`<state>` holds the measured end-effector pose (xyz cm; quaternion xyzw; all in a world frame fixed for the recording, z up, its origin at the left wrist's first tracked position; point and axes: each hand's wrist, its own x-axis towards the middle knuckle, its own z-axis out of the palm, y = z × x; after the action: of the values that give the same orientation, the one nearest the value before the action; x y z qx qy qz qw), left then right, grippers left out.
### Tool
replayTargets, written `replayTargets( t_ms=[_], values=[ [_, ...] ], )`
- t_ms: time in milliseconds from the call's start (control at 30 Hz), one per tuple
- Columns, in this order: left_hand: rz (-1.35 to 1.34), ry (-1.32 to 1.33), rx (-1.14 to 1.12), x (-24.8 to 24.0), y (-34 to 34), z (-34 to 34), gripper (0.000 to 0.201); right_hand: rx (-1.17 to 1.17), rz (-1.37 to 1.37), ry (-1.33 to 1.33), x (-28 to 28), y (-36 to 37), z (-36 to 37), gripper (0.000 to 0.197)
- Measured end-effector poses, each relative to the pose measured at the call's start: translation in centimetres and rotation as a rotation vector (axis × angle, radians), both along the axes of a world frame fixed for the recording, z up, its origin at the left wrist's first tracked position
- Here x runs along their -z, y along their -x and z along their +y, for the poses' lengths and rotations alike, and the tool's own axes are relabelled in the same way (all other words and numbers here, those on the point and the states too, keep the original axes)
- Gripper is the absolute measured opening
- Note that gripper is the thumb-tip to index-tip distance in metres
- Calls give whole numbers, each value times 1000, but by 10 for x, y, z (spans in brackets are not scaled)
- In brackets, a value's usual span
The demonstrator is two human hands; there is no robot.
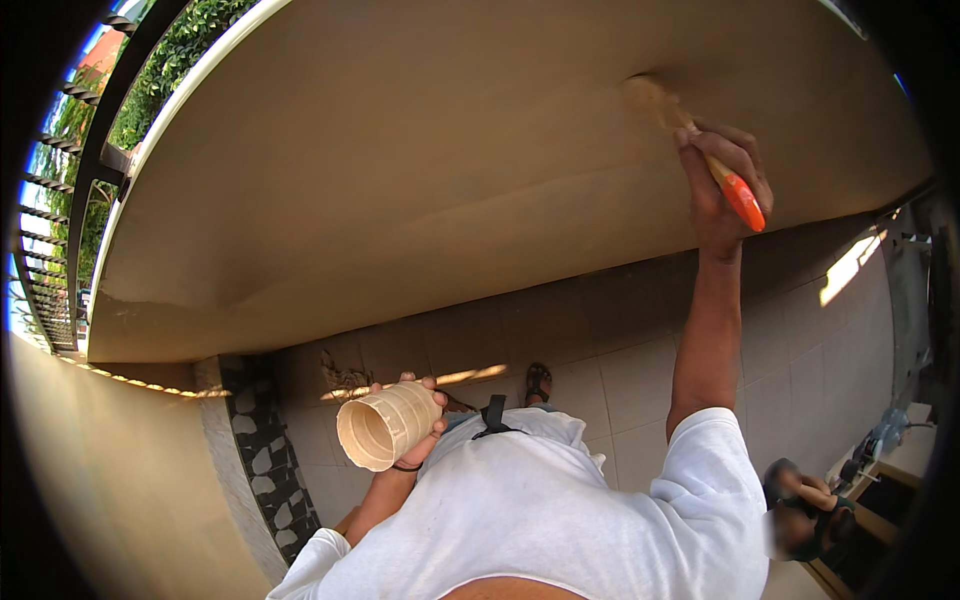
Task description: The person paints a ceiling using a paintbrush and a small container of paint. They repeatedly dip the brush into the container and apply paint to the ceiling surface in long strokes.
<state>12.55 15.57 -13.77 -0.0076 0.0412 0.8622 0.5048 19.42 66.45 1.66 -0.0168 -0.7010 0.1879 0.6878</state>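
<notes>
My right hand [733,165] is raised to the tan wall [420,150] and closed round a paintbrush [742,203] with an orange-ended handle. The bristles, coated in tan, press on the wall's surface. Down by my waist, my left hand [436,425] wraps a cream plastic tub [405,418] with ridged sides. Its mouth is tilted toward the left, and tan smears coat its inside. How much paint lies at the bottom cannot be made out.
Grey floor tiles [640,380] run below the wall, with my sandalled foot [538,382] on them. A black metal railing [85,200] stands at the far left, above a dark stone-patterned strip [265,450]. Another person [815,510] is at the lower right, near a bench.
</notes>
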Motion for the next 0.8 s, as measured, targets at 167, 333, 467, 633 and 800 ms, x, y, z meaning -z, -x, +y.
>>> replayTargets(
  t_ms=[167,333,467,633,800],
  values=[
    [-15,-9,-19,-4,-4,2,58,525,176,-198,-19,5,-11,25],
    [-12,8,-68,-12,-8,6,55,-8,-219,-283,69,76,-134,29],
    [-5,49,-87,-9,-7,3,56,-487,-440,-332,99,85,-147,23],
    [3,53,-68,4,-8,-7,59,-306,-300,22,22,48,-42,23],
    [-14,34,-114,10,-12,-12,57,300,176,-223,-17,29,-3,26]
  ],
)
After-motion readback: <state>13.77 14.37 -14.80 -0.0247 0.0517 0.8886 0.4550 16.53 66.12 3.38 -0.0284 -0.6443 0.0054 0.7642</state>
